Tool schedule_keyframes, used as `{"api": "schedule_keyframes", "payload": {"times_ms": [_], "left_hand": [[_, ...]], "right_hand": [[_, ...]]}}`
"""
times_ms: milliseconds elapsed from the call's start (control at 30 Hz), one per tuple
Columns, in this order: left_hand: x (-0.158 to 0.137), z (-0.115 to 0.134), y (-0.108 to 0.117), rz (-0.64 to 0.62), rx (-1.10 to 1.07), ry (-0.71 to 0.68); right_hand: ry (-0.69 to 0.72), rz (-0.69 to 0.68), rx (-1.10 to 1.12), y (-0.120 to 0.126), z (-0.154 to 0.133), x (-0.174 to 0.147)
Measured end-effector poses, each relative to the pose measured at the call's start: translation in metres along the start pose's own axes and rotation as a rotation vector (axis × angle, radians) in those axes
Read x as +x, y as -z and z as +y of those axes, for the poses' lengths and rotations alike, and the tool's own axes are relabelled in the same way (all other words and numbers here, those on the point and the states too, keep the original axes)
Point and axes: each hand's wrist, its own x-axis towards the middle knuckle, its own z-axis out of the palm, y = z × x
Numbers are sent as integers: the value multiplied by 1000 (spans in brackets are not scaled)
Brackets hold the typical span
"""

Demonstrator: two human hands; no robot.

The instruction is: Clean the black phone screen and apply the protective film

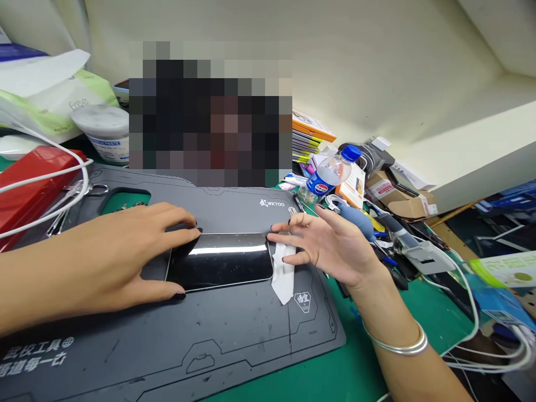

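A smartphone [221, 265] with a dark, glossy screen lies flat on the grey work mat [176, 346], its screen facing up and showing a bright reflection and small specks. My left hand [140, 251] grips its left end, thumb on the near edge and fingertips on the far edge. By the phone's right end, my right hand [335, 240] is raised palm up, fingers spread and holding nothing; its fingertips are close to the phone's corner. Under those fingers is a crumpled white tissue [283, 279], beside the phone's right edge.
On the left are a red box [37, 184], a white tub [106, 137], scissors [94, 190] and a looping white cable [86, 178]. A Pepsi bottle [329, 176] stands back right, before boxes and cluttered tools. Green table surface [293, 374] borders the mat. A blurred-out area covers the back.
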Motion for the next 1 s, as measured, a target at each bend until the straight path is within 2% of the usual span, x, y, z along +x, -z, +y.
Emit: {"api": "schedule_keyframes", "payload": {"times_ms": [133,267,367,467,533,667,1000], "left_hand": [[1,-2,3,-79,-6,-26],[-1,-4,4,-81,-4,-10],[-2,-2,4,-63,-17,-7],[1,1,6,-69,-26,-8],[4,2,7,-84,-32,-6],[4,4,9,-91,-37,0],[5,8,9,-37,-72,36]], "right_hand": [[-11,5,52,-4,2,0],[-76,-147,116,-28,8,-6],[8,-153,53,-39,11,-8],[121,3,-44,-30,11,-7],[134,72,-72,-19,9,-4],[131,75,-104,-8,6,-2],[138,46,-143,-11,3,-7]]}}
